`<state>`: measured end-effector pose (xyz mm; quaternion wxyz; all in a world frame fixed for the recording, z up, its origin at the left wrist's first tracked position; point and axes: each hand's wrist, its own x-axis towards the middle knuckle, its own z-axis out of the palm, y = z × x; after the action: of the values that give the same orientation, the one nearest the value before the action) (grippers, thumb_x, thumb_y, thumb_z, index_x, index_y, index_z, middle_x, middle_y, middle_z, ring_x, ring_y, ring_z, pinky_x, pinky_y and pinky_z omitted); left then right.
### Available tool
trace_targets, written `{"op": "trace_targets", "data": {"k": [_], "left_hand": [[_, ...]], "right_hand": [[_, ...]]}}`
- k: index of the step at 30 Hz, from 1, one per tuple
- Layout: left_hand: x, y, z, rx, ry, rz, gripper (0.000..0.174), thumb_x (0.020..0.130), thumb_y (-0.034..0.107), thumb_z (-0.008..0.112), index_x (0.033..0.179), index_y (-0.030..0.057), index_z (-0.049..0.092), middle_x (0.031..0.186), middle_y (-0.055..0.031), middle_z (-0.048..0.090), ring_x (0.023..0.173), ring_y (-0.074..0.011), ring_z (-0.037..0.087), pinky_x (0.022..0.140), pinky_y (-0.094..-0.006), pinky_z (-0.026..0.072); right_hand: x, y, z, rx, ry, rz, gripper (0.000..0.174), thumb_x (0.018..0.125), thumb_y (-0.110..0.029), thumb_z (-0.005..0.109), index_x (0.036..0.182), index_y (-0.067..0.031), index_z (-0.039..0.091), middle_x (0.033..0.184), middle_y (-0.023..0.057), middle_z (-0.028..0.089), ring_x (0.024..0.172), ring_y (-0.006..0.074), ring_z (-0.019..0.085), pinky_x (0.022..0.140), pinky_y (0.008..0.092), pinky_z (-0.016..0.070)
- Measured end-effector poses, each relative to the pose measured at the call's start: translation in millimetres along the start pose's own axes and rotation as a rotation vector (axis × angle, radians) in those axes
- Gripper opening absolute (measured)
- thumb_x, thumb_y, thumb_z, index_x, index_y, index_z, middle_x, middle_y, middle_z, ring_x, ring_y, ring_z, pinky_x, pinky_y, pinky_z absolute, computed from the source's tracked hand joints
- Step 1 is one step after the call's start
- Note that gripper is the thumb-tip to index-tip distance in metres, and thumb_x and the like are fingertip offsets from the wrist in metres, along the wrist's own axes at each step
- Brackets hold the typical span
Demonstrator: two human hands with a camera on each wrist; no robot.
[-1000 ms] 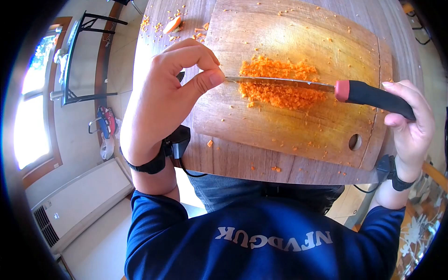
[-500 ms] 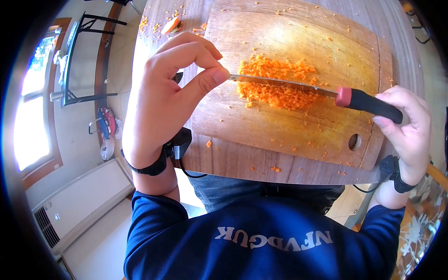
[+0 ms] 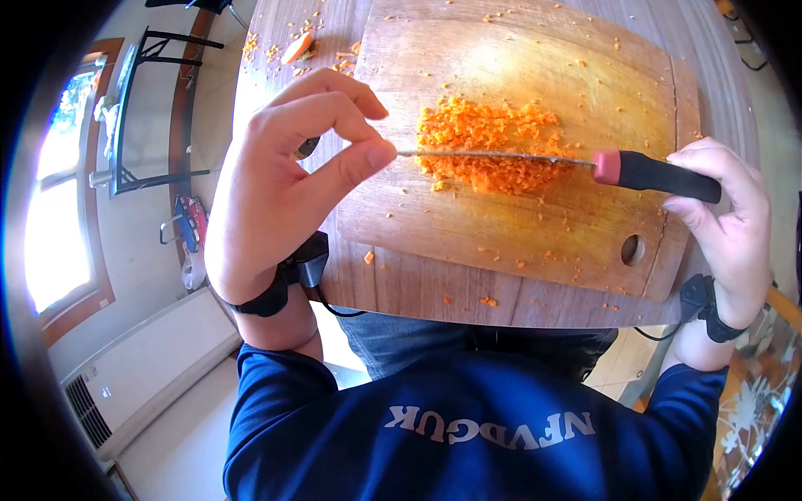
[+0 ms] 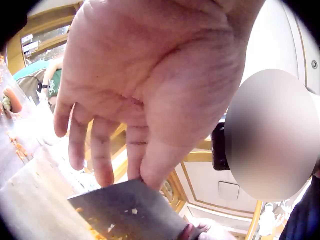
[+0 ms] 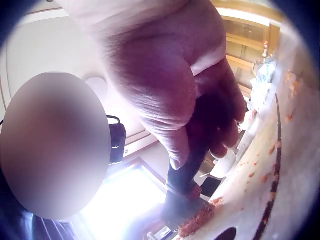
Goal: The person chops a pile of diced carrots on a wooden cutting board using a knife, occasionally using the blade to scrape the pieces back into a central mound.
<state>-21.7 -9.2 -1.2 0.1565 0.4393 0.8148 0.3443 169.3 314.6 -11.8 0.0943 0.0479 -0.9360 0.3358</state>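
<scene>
Right hand [image 3: 725,213] gripping knife [image 3: 643,171] handle, left hand [image 3: 284,179] pinching blade tip

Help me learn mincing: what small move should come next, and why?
Probably press the knife down through the carrot pile. The left hand pinches its tip, the right hand grips its handle, and its blade lies across the pile's middle on the board, with carrot bits on both sides.

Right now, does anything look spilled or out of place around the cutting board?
Yes. Carrot bits lie scattered off the cutting board onto the table at its far left corner, beside a larger carrot slice; a few more lie along the near edge. The minced pile under the knife sits on the board.
</scene>
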Motion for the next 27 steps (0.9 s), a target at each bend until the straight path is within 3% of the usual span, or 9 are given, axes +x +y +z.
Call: {"op": "trace_targets", "data": {"k": [4,10,12,14,20,25,27], "left_hand": [[1.0,-8.1,-1.5,-0.023,-0.071,-0.036,0.023,0.089,0.022,0.076,0.084,0.0024,0.067,0.105,-0.0098,0.068,0.100,-0.0202,0.062,0.088,-0.0345,0.0476],[1.8,-21.5,0.7,0.030,-0.027,0.064,0.024,0.092,0.024,0.074,0.086,0.0024,0.067,0.105,-0.0089,0.068,0.094,-0.0208,0.063,0.085,-0.0316,0.0490],[2.5,-19.0,4.8,0.032,0.011,0.020,0.022,0.092,0.023,0.074,0.087,0.0026,0.067,0.105,-0.0090,0.069,0.096,-0.0209,0.063,0.086,-0.0316,0.0489],[3.2,-16.5,7.3,0.033,0.048,-0.024,0.020,0.092,0.021,0.074,0.087,0.0028,0.067,0.105,-0.0091,0.069,0.098,-0.0211,0.064,0.086,-0.0315,0.0488],[3.1,-8.4,5.8,0.088,0.236,0.113,0.018,0.090,0.013,0.074,0.083,0.0018,0.063,0.105,-0.0094,0.069,0.101,-0.0218,0.064,0.091,-0.0330,0.0487],[-1.9,-3.1,2.2,0.175,0.204,0.102,0.017,0.088,0.011,0.074,0.080,0.0016,0.062,0.105,-0.0097,0.069,0.103,-0.0236,0.064,0.091,-0.0340,0.0491],[-2.8,0.1,1.2,0.190,0.190,0.095,0.017,0.087,0.010,0.074,0.079,0.0015,0.062,0.105,-0.0099,0.069,0.104,-0.0244,0.064,0.091,-0.0344,0.0493]], "right_hand": [[1.6,0.1,0.5,-0.062,0.039,-0.061,0.030,0.082,-0.014,0.082,0.103,0.0004,0.067,0.090,0.0094,0.065,0.083,0.0197,0.064,0.072,0.0283,0.0489],[-2.9,-0.1,-2.1,-0.097,0.075,-0.121,0.048,0.079,-0.033,0.081,0.109,0.0013,0.067,0.095,0.0105,0.067,0.084,0.0203,0.064,0.074,0.0271,0.0495],[-4.3,4.1,1.8,-0.087,0.127,-0.107,0.051,0.081,-0.038,0.079,0.110,0.0016,0.067,0.095,0.0112,0.067,0.084,0.0202,0.064,0.075,0.0273,0.0497],[-4.7,5.0,1.6,-0.093,0.139,-0.133,0.051,0.082,-0.039,0.078,0.111,0.0017,0.066,0.096,0.0112,0.067,0.085,0.0202,0.064,0.075,0.0272,0.0496],[-8.4,7.6,-8.9,-0.063,0.137,-0.178,0.052,0.085,-0.039,0.076,0.115,0.0021,0.063,0.098,0.0108,0.066,0.086,0.0194,0.063,0.075,0.0266,0.0485],[-10.6,8.8,2.1,0.049,0.146,-0.167,0.054,0.083,-0.040,0.078,0.114,0.0017,0.062,0.096,0.0102,0.065,0.084,0.0180,0.062,0.074,0.0260,0.0474],[-12.1,8.6,2.1,0.128,0.064,-0.108,0.051,0.084,-0.038,0.080,0.111,0.0013,0.062,0.095,0.0097,0.064,0.084,0.0172,0.061,0.074,0.0262,0.0465]]}}
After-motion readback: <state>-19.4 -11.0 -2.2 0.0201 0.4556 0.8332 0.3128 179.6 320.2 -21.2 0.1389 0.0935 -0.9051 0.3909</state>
